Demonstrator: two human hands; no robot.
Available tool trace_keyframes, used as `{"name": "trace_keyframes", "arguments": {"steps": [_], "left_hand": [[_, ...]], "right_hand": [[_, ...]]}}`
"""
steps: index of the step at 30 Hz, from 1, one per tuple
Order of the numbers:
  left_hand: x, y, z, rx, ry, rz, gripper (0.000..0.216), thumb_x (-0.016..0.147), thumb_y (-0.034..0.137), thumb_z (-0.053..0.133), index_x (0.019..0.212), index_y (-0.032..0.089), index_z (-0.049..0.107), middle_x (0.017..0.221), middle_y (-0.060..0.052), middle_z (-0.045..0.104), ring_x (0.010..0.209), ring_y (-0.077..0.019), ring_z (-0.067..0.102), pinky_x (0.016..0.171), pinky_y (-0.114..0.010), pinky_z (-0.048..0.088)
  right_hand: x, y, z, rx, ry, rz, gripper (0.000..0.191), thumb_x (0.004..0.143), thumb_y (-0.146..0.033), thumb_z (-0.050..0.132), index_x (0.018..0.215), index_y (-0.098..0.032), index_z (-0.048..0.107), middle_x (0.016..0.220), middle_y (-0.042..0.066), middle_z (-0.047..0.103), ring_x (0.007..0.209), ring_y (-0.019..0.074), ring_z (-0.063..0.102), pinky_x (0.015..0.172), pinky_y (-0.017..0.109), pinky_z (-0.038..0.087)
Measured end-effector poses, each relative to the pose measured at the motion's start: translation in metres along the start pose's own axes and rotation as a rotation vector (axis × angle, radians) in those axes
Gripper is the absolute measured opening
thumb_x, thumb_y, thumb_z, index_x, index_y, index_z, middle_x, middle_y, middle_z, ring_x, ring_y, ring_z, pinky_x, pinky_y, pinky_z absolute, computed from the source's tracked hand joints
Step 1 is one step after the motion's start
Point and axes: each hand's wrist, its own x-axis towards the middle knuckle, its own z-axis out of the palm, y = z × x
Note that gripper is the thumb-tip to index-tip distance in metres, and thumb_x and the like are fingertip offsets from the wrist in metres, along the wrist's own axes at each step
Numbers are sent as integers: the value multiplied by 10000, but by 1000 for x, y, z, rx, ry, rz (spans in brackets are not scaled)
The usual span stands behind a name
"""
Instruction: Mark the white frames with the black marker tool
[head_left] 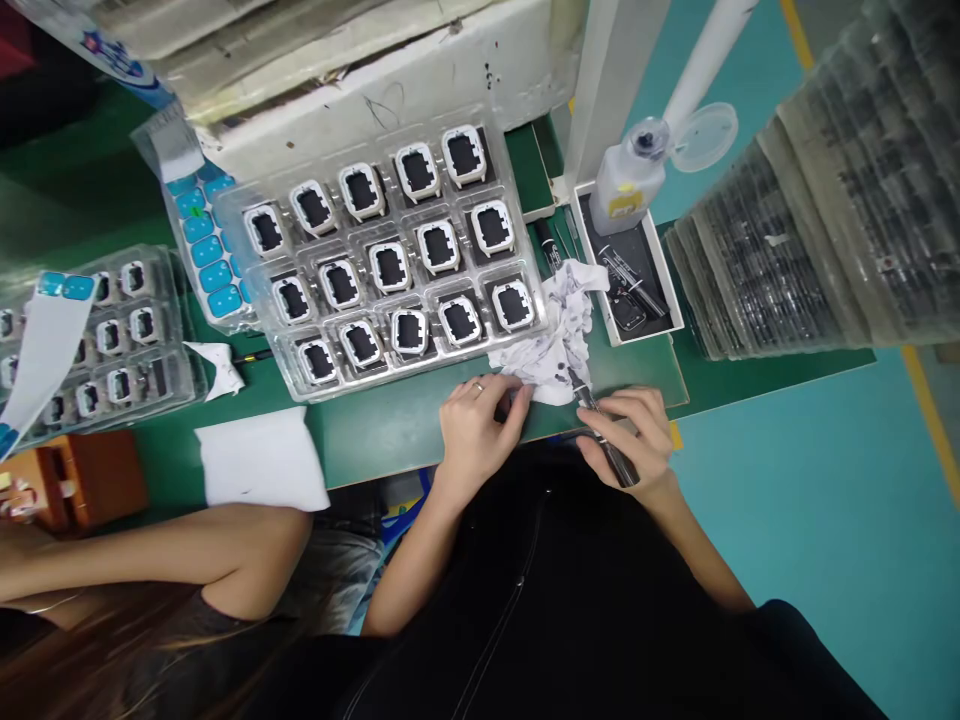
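My right hand (637, 435) grips a dark marker pen (611, 450), its tip pointing up and left onto a crumpled, ink-stained white cloth (559, 335). At the cloth's lower left edge, my left hand (480, 425) is closed with curled fingers, a ring on one of them. What lies inside that hand is hidden. Just beyond, a clear plastic tray (405, 370) holds rows of white watch cases (388, 266) with dark openings. The cloth touches the tray's right side.
A white box (675, 300) at right holds a plastic bottle (626, 185) with its lid open and some pens. Stacked clear trays (810, 220) stand farther right. Left are another filled tray (112, 350), a white pad (261, 458) and a co-worker's arm (150, 550).
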Motion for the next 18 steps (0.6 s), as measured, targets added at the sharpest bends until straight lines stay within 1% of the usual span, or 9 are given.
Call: {"name": "trace_keyframes", "arguments": {"steps": [2, 4, 6, 10, 14, 18], "left_hand": [[0, -1, 0, -2, 1, 7, 162, 1097, 316, 717, 980, 206, 732, 741, 31, 632, 691, -147, 586, 734, -329, 421], [1, -2, 0, -8, 1, 11, 161, 1097, 316, 715, 979, 206, 731, 744, 33, 642, 689, -143, 588, 717, -323, 413], [2, -2, 0, -13, 0, 5, 164, 1096, 315, 713, 973, 207, 730, 754, 35, 663, 691, -139, 597, 710, -316, 414], [3, -3, 1, -12, -10, -13, 176, 1095, 321, 711, 960, 210, 732, 742, 41, 661, 684, -136, 605, 704, -312, 412], [3, -3, 0, -19, -13, -14, 166, 1094, 308, 709, 964, 208, 728, 751, 43, 667, 679, -131, 604, 704, -309, 413], [4, -2, -1, -23, -8, -9, 163, 1095, 296, 705, 962, 204, 725, 742, 42, 663, 674, -132, 605, 699, -307, 414]], "right_hand": [[-5, 1, 3, -37, 1, -10, 397, 920, -162, 790, 1312, -210, 743, 1024, 78, 742, 926, 262, 696, 854, 460, 570], [-8, 1, 5, -57, 3, 1, 477, 897, -155, 800, 1361, -183, 694, 1004, 72, 765, 902, 259, 697, 866, 464, 572], [-10, 0, 6, -65, -6, 13, 467, 898, -172, 812, 1344, -161, 671, 1003, 78, 780, 900, 264, 695, 875, 472, 572], [-8, 0, 4, -97, -57, -19, 382, 864, -146, 862, 1216, -162, 714, 1029, 91, 785, 930, 272, 687, 867, 465, 566], [-6, 0, 0, -95, -86, -20, 420, 847, -104, 871, 1238, -185, 739, 1067, 86, 768, 957, 267, 676, 872, 460, 560], [-5, -2, -4, -82, -119, -13, 468, 851, -67, 835, 1286, -217, 753, 1090, 80, 739, 988, 271, 665, 902, 482, 558]]}}
